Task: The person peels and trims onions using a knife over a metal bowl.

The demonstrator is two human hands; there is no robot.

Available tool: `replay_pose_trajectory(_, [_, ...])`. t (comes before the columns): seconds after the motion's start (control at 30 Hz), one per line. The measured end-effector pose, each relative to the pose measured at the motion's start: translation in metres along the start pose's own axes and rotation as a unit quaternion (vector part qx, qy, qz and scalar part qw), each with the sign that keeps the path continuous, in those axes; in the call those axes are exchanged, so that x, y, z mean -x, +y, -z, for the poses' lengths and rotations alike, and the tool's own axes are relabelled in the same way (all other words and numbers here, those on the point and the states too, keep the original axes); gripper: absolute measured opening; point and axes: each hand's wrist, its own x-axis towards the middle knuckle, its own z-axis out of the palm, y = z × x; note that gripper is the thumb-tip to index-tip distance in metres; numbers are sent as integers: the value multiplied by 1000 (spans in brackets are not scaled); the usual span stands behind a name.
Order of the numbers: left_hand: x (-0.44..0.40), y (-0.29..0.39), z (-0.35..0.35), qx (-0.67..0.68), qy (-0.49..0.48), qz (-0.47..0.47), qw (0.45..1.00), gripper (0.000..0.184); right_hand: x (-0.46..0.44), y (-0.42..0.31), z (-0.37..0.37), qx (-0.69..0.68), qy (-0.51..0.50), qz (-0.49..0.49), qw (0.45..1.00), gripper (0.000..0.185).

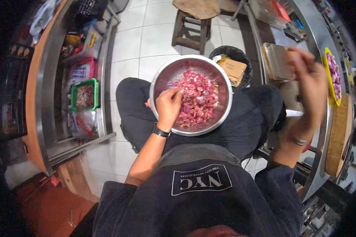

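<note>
A large steel bowl (224, 111) rests on my lap, full of red shallots and their papery skins (197, 96). My left hand (169, 106), with a black watch on its wrist, is over the bowl's left side. Its fingers are drawn together at the shallots; whatever they hold is too small to make out. Raised to the right, my right hand (309, 75) is beside a yellow plate (327, 67) of peeled purple shallots (334, 75). Motion smears its fingers, so their grip is unclear.
A black-lined bin (247, 75) with cardboard in it stands just beyond the bowl. Behind is a wooden stool (195, 10). Shelves on the left hold a green basket (96, 94). On the right counter lies a wooden board (338, 138); plastic containers (277, 61) sit below.
</note>
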Motion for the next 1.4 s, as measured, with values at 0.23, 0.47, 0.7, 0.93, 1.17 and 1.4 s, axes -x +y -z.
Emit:
replay_pose_trajectory(0.23, [13,23,4,-278,-130,-192,932,69,-3,83,-163,165,-184,35,968,44])
replay_pose_trajectory(0.47, [5,0,-6,-220,-212,-100,947,45,-5,116,-179,26,-253,-1,967,31])
replay_pose_trajectory(0.7, [-40,24,2,-140,-199,-122,962,37,0,124,-176,-46,-266,11,963,35])
replay_pose_trajectory(0.93, [-57,42,7,-159,-213,-134,955,44,3,120,-172,-4,-238,28,971,35])
replay_pose_trajectory(1.17, [-24,63,23,-334,-358,-154,858,37,2,126,-176,6,-232,41,972,34])
replay_pose_trajectory(1.4, [-18,8,19,-285,-281,-146,905,19,2,127,-176,25,-237,37,970,32])
